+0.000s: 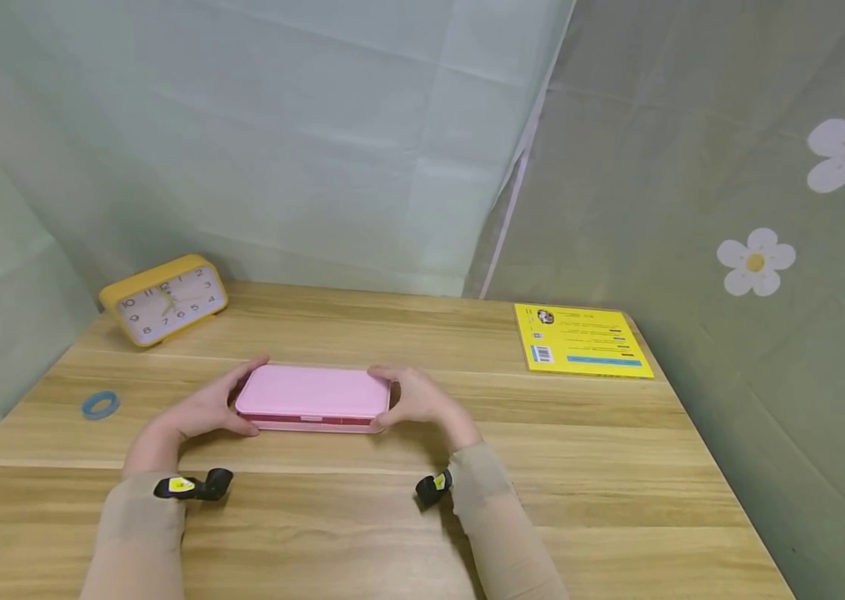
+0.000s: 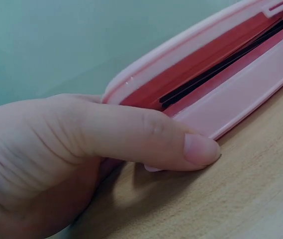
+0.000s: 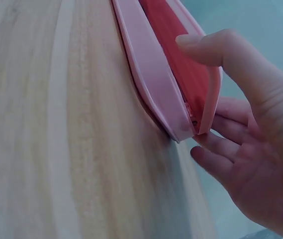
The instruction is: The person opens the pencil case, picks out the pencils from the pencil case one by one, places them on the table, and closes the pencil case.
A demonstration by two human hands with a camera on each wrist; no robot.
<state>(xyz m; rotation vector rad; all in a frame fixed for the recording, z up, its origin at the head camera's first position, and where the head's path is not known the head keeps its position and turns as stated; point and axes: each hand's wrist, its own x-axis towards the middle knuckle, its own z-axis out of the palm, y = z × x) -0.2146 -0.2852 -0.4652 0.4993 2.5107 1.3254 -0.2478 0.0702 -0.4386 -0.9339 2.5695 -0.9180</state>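
Note:
A pink pencil case point(image 1: 313, 390) lies on the wooden table, its lid slightly raised along the front. A red inside shows in the gap, and the left wrist view gives a dark strip point(image 2: 221, 66) in it. At the case's left end, my left hand point(image 1: 205, 407) grips it, thumb across the front corner and the other fingers mostly hidden behind. My right hand point(image 1: 418, 398) holds the right end. In the right wrist view its thumb point(image 3: 201, 47) is at the lid's front edge, with curled fingers around the end.
At the back left stands a yellow alarm clock point(image 1: 171, 304). A blue ring point(image 1: 100, 406) lies left of my left hand. Near the table's right edge is a yellow book point(image 1: 583, 340). Curtains point(image 1: 317, 150) hang behind the table and along its sides.

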